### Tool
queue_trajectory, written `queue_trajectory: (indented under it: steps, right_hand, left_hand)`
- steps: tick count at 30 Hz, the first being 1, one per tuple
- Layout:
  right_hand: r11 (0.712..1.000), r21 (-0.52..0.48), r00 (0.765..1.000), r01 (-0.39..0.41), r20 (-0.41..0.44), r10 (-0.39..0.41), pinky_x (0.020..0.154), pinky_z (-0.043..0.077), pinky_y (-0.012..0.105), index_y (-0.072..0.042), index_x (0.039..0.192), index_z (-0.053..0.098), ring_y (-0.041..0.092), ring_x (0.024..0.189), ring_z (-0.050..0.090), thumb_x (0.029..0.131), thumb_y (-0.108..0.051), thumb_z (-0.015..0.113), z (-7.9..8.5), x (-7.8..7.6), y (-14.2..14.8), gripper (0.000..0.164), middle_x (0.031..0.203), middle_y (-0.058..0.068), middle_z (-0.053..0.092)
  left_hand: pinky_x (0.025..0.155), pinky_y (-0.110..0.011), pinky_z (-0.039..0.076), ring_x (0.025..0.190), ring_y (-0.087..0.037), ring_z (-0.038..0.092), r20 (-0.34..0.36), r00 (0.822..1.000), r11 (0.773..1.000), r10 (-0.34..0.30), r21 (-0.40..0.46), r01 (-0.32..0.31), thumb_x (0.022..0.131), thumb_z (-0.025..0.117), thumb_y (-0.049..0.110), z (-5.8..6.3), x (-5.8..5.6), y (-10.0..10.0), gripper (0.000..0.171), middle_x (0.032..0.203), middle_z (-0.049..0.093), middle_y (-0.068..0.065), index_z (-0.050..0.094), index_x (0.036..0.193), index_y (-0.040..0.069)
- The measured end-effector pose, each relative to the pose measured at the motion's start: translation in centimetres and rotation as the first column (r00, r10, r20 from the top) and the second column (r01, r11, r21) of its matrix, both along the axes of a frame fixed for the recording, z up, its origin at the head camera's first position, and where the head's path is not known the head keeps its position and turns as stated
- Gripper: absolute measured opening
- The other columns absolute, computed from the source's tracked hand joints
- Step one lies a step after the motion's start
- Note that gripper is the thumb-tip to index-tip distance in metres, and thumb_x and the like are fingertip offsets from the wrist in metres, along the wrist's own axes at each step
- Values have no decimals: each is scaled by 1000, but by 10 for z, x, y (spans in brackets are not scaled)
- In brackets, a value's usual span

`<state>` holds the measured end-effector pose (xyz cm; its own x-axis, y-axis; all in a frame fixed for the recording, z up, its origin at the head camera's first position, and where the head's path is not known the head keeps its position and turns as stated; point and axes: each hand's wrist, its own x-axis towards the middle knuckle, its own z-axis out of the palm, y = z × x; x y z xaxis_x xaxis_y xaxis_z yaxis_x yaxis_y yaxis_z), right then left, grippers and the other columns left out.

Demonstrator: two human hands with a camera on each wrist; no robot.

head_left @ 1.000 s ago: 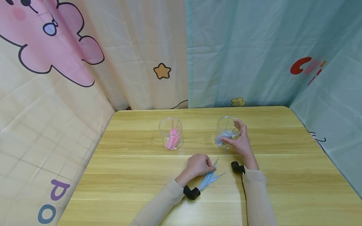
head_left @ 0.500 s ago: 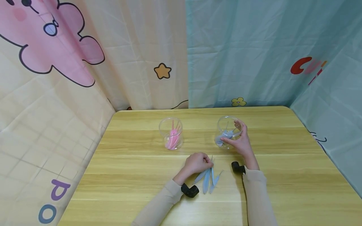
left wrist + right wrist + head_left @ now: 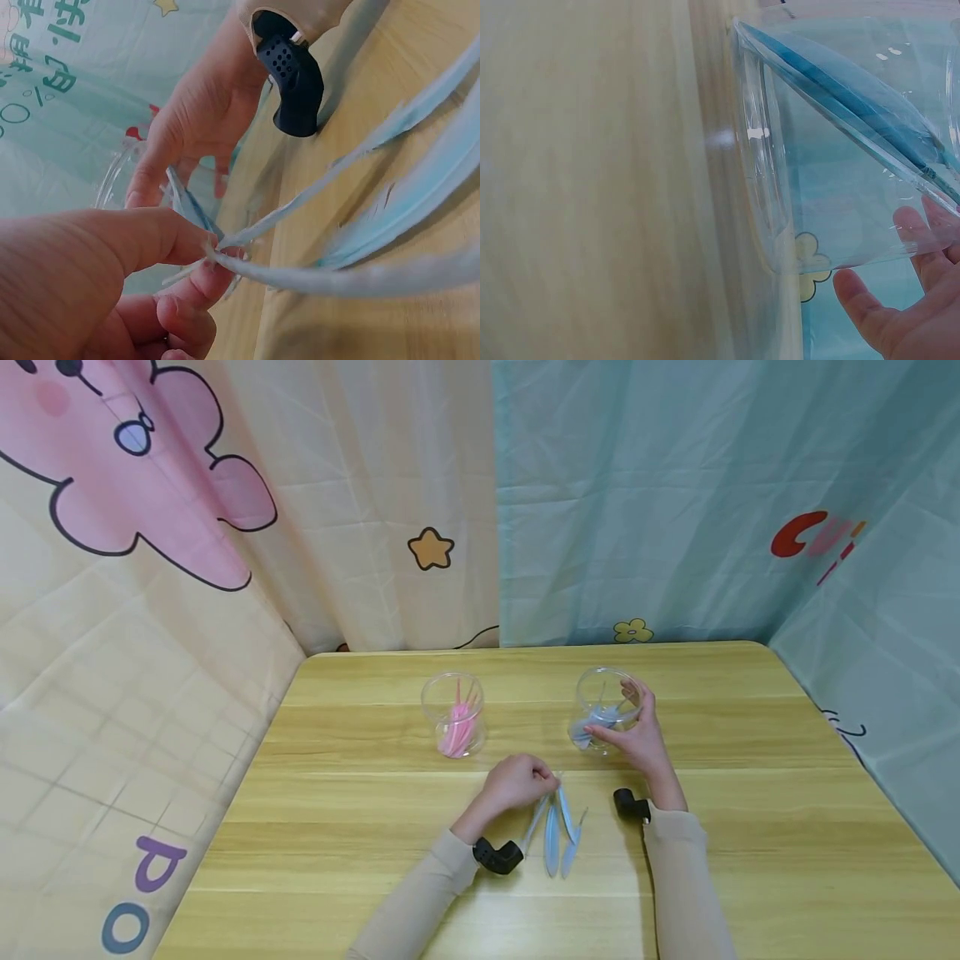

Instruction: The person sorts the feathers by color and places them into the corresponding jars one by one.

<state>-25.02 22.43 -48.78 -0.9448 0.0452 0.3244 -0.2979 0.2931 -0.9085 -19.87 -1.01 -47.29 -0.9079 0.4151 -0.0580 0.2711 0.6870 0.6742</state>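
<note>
My left hand [image 3: 519,782] pinches several light blue feathers [image 3: 552,842] by their quills, thumb against fingertips, just above the table. Their vanes fan out and point toward me. One more blue feather [image 3: 572,853], its quill tip outside my fingers, lies at the right of the bunch; whether it is loose, I cannot tell. Further back, my right hand [image 3: 639,739] holds a clear cup [image 3: 600,671] from its right side, thumb in front and fingers behind. Inside that cup lean blue feathers [image 3: 855,101], seen close in the right wrist view.
To the left stands a second clear cup [image 3: 427,700] with pink feathers [image 3: 459,733] in it. Both cups are on the wooden table [image 3: 360,827]. Printed curtains [image 3: 375,510] hang behind the table and along its sides.
My left hand has shifted a little left and away from me, and the feathers have swung from a slanted bundle into a spread fan. The right hand and both cups have stayed put.
</note>
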Motion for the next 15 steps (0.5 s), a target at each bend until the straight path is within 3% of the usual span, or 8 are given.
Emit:
queue_trajectory:
  steps: [9, 15]
  right_hand:
    - [1000, 4, 1000, -2, 12, 2, 106, 13, 59, -11, 146, 19, 34, 134, 25, 67, -14, 88, 0, 1, 0, 105, 146, 18, 30]
    - [1000, 4, 1000, 4, 8, -4, 106, 12, 59, -11, 146, 20, 35, 134, 25, 66, -14, 88, -1, 1, 0, 105, 146, 16, 31]
  left_hand:
    - [45, -20, 28, 46, -4, 38, -35, 999, 995, -38, -95, 35, 84, 64, 23, -3, 1, -6, 25, 49, 42, 13, 61, 59, 19]
    - [47, -20, 31, 47, -4, 39, -37, 996, 987, -81, -143, 75, 82, 63, 21, -5, 4, -9, 25, 48, 43, 13, 59, 57, 22]
